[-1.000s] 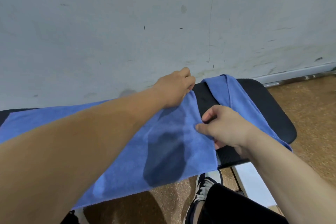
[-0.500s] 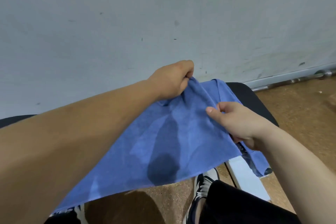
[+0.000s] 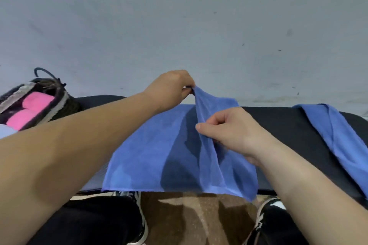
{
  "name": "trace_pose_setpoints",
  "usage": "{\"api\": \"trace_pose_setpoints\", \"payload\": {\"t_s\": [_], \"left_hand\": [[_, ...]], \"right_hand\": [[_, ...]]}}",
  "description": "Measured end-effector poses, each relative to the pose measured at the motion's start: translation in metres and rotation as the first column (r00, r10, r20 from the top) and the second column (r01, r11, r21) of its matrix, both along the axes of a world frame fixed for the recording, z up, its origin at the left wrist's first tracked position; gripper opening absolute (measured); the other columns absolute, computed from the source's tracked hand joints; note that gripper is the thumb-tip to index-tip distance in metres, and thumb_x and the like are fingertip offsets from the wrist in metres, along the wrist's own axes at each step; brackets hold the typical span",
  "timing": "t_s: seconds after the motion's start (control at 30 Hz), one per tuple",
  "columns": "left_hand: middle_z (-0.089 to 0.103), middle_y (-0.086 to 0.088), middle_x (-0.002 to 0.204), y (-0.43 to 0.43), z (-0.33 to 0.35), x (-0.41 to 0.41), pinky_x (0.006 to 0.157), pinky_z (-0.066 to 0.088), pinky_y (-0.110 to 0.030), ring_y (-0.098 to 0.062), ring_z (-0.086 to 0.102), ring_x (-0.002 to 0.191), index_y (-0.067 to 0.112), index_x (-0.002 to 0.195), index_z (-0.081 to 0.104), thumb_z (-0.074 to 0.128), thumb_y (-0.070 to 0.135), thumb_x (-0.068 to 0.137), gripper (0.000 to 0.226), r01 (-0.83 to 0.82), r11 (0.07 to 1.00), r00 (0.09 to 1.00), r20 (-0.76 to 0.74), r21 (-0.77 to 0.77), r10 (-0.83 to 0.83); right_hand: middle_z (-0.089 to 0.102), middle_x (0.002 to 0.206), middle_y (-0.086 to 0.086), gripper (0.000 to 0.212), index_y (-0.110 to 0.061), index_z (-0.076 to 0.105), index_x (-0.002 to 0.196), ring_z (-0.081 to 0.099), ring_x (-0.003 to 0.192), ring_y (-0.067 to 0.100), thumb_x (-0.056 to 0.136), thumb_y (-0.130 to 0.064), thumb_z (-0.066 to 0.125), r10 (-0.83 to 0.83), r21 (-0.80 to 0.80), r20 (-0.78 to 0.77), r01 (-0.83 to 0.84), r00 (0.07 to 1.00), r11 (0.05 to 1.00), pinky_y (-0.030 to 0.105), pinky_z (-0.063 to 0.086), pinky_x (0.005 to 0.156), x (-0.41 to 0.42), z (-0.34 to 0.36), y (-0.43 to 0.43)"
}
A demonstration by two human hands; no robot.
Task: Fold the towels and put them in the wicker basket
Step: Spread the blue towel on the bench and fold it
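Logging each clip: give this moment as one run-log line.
phase: folding | blue towel: on bench | left hand: pinches far edge | right hand: pinches raised fold | basket: pink towels inside

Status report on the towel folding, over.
Left hand and right hand both pinch the blue towel, one fold raised. Basket at left holds pink towels. Nothing blocking.

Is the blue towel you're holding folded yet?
Not yet: left hand and right hand pinch one raised towel edge; the rest lies flat.
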State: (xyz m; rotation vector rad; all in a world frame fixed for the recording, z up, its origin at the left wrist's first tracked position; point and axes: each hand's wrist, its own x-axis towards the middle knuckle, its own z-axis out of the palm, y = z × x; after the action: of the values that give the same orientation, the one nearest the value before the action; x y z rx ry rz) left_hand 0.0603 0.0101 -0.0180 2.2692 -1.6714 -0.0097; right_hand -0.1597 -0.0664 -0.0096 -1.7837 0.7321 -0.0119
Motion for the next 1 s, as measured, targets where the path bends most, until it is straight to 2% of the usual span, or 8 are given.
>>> {"api": "trace_pose_setpoints", "payload": {"t_s": [0.1, 0.4, 0.53, 0.6, 0.67, 0.77, 0.87, 1.0], "left_hand": [[0.072, 0.000, 0.114, 0.049, -0.002, 0.032, 0.090, 0.050, -0.033, -0.020, 0.065, 0.103, 0.016, 0.106, 0.078, 0.061, 0.009, 0.095, 0.022, -0.088, 0.996, 0.996, -0.029, -0.010, 0.087], [0.072, -0.006, 0.116, 0.150, -0.033, 0.089, 0.096, 0.053, -0.042, -0.026, 0.066, 0.107, 0.009, 0.106, 0.077, 0.057, 0.004, 0.090, 0.026, -0.323, 0.944, 0.932, -0.152, 0.065, 0.329], [0.062, 0.004, 0.114, 0.173, -0.041, 0.074, 0.089, 0.053, -0.035, -0.022, 0.065, 0.097, 0.013, 0.117, 0.069, 0.059, 0.016, 0.093, 0.027, -0.454, 0.878, 0.827, -0.296, 0.153, 0.479], [0.072, 0.002, 0.101, 0.180, -0.047, 0.061, 0.074, 0.054, -0.030, -0.022, 0.070, 0.091, 0.013, 0.106, 0.071, 0.058, 0.024, 0.096, 0.020, -0.520, 0.826, 0.760, -0.322, 0.219, 0.564], [0.077, -0.007, 0.075, 0.183, -0.049, 0.045, 0.062, 0.057, -0.027, -0.024, 0.075, 0.069, 0.004, 0.093, 0.070, 0.057, 0.039, 0.098, 0.038, -0.560, 0.758, 0.653, -0.386, 0.333, 0.652], [0.073, -0.016, 0.060, 0.187, -0.049, 0.018, 0.066, 0.066, -0.038, -0.031, 0.075, 0.057, -0.001, 0.083, 0.068, 0.055, 0.070, 0.089, 0.073, -0.518, 0.651, 0.490, -0.432, 0.555, 0.758], [0.075, -0.016, 0.064, 0.190, -0.049, -0.003, 0.063, 0.065, -0.035, -0.031, 0.075, 0.061, 0.001, 0.078, 0.069, 0.064, 0.082, 0.073, 0.082, -0.447, 0.623, 0.476, -0.419, 0.642, 0.773], [0.068, -0.011, 0.070, 0.189, -0.055, -0.019, 0.055, 0.049, -0.027, -0.023, 0.061, 0.061, 0.006, 0.078, 0.065, 0.087, 0.057, 0.067, 0.056, -0.414, 0.688, 0.484, -0.496, 0.596, 0.721]], "right_hand": [[0.052, 0.062, 0.008, 0.043, 0.009, 0.062, 0.079, 0.043, 0.056, 0.018, 0.088, -0.032, 0.074, 0.079, -0.011, 0.049, -0.079, 0.996, 0.997, 0.031, 0.040, 0.054, 0.048, -0.003, 0.043], [0.068, 0.068, 0.010, 0.029, -0.006, 0.075, 0.081, 0.055, 0.054, 0.015, 0.096, -0.030, 0.071, 0.155, 0.266, 0.070, -0.168, 0.985, 0.949, 0.029, 0.049, 0.051, 0.123, -0.037, 0.123], [0.074, 0.083, 0.016, 0.016, -0.018, 0.073, 0.095, 0.062, 0.064, 0.020, 0.099, -0.030, 0.063, 0.137, -0.102, 0.037, -0.133, 0.990, 0.986, 0.041, 0.058, 0.063, 0.129, -0.049, 0.114], [0.073, 0.083, 0.012, 0.019, -0.016, 0.072, 0.093, 0.066, 0.072, 0.024, 0.099, -0.031, 0.060, 0.167, -0.375, -0.050, -0.174, 0.985, 0.911, 0.038, 0.057, 0.069, 0.125, -0.058, 0.103], [0.072, 0.095, 0.004, 0.023, -0.018, 0.071, 0.096, 0.067, 0.090, 0.024, 0.098, -0.037, 0.059, 0.170, -0.527, -0.152, -0.226, 0.974, 0.819, 0.039, 0.057, 0.079, 0.118, -0.063, 0.092], [0.059, 0.132, 0.003, 0.036, -0.025, 0.064, 0.125, 0.054, 0.125, 0.026, 0.098, -0.048, 0.055, 0.200, -0.576, -0.355, -0.382, 0.913, 0.723, 0.046, 0.051, 0.099, 0.107, -0.065, 0.081], [0.035, 0.158, 0.008, 0.057, -0.024, 0.048, 0.143, 0.029, 0.148, 0.033, 0.098, -0.060, 0.048, 0.230, -0.509, -0.582, -0.571, 0.779, 0.644, 0.051, 0.037, 0.115, 0.097, -0.071, 0.073], [-0.012, 0.173, 0.004, 0.082, -0.033, 0.005, 0.164, -0.012, 0.158, 0.037, 0.098, -0.071, 0.034, 0.261, -0.402, -0.684, -0.650, 0.681, 0.645, 0.051, 0.009, 0.128, 0.085, -0.077, 0.064]]}}
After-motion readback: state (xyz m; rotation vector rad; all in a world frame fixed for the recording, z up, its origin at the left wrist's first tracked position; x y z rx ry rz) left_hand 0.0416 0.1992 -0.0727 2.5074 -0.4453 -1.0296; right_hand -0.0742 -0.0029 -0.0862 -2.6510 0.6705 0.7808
